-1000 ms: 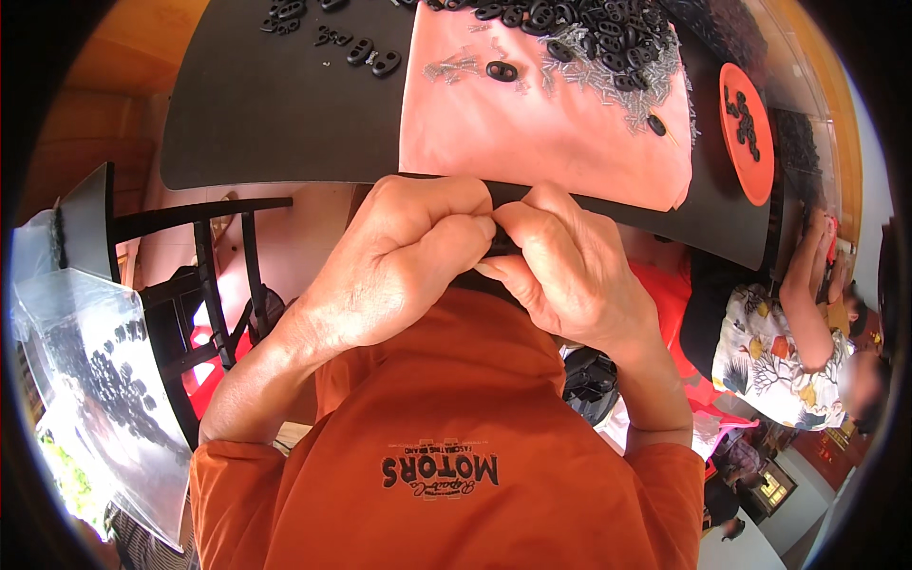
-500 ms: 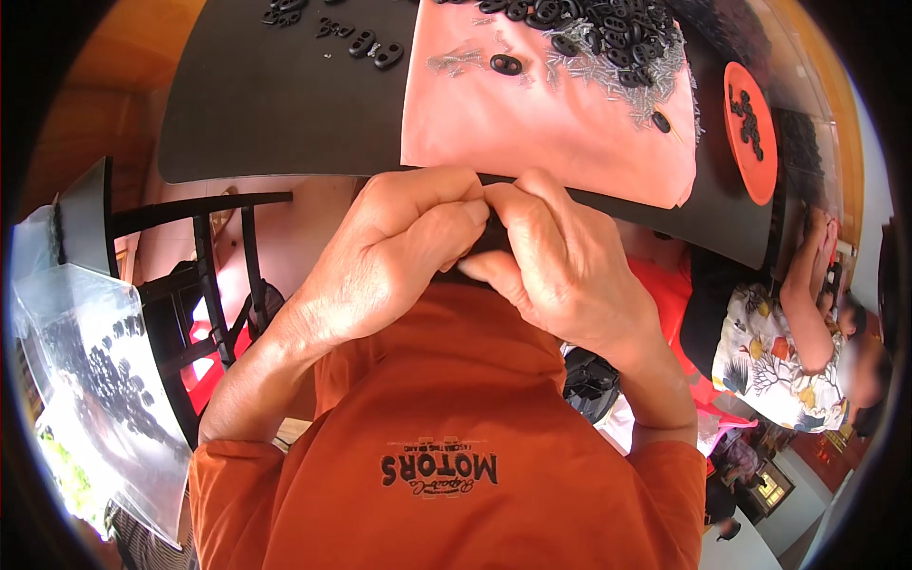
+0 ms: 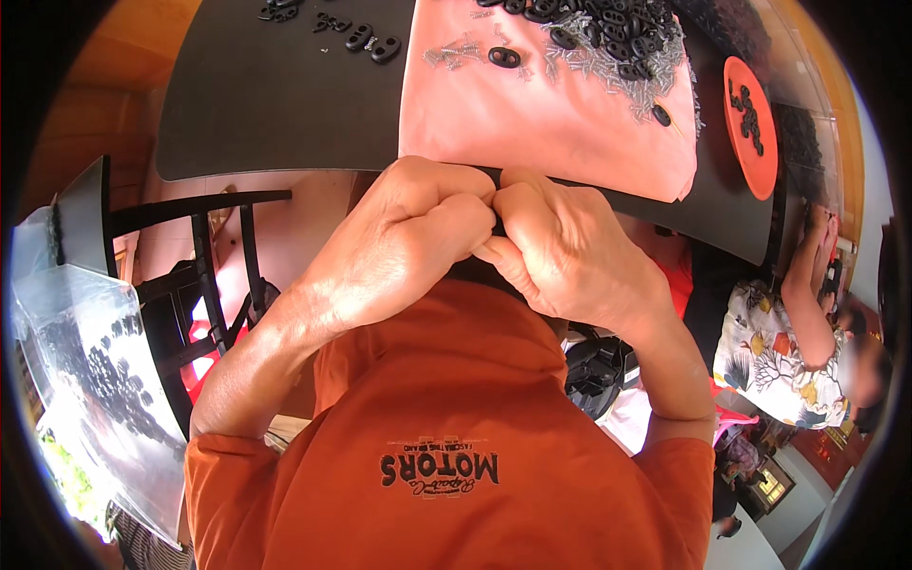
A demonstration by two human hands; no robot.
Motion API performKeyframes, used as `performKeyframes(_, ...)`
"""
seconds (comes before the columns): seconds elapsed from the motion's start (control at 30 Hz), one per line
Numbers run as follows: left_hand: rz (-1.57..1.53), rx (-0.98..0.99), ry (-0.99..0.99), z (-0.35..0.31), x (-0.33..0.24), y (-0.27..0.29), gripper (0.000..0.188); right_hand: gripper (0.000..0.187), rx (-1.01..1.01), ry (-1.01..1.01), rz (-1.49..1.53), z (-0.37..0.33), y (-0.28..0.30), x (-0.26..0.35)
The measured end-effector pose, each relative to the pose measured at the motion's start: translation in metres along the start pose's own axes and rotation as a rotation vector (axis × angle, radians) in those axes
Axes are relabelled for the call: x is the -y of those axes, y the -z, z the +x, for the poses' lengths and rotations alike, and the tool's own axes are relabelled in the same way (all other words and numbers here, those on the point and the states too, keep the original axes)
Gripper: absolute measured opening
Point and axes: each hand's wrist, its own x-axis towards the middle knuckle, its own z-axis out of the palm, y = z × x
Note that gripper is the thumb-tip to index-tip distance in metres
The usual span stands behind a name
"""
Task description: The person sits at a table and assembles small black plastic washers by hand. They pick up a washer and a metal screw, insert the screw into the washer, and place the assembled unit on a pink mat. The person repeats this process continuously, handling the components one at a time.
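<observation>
Both my hands meet in front of my chest, just short of the table's near edge. My left hand (image 3: 418, 214) is closed, its fingers curled in. My right hand (image 3: 560, 242) is closed too, thumb pressed toward the curled fingers and knuckles touching the left hand. A bit of something black shows between them, but most of it is hidden. Beyond them a pink cloth (image 3: 494, 133) covers part of the table. On it lie a heap of black oval two-holed pieces (image 3: 622, 33), many small metal springs (image 3: 608, 74) and a single black oval piece (image 3: 504, 58).
More black pieces (image 3: 372, 43) lie on the dark table (image 3: 275, 114). A red-orange plate (image 3: 750, 176) with small black parts stands at the right. Left of me are a dark chair (image 3: 199, 256) and a clear plastic bag (image 3: 114, 380) holding black parts. Another person (image 3: 788, 361) sits at the right.
My hands have drawn closer together, the left one shifting right and up. The gap between the right thumb and fingers is smaller. The pieces on the cloth lie as before.
</observation>
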Motion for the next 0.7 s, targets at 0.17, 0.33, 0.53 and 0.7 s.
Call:
performKeyframes(0.17, -0.042, 0.005, -0.014, 0.001, 0.001, 0.000, 0.023, 0.028, -0.021, 0.041, 0.078, 0.002, -0.002, -0.002)
performKeyframes(0.33, -0.004, 0.044, -0.011, -0.002, 0.009, 0.003, 0.022, 0.024, 0.023, -0.080, 0.238, -0.006, 0.007, 0.008)
performKeyframes(0.53, 0.004, 0.056, -0.004, -0.003, 0.004, -0.003, 0.021, 0.018, 0.077, -0.290, 0.667, -0.010, 0.020, 0.004)
performKeyframes(0.7, 0.042, 0.051, -0.025, -0.002, 0.004, -0.005, 0.023, 0.022, 0.058, -0.329, 0.806, -0.013, 0.017, 0.002)
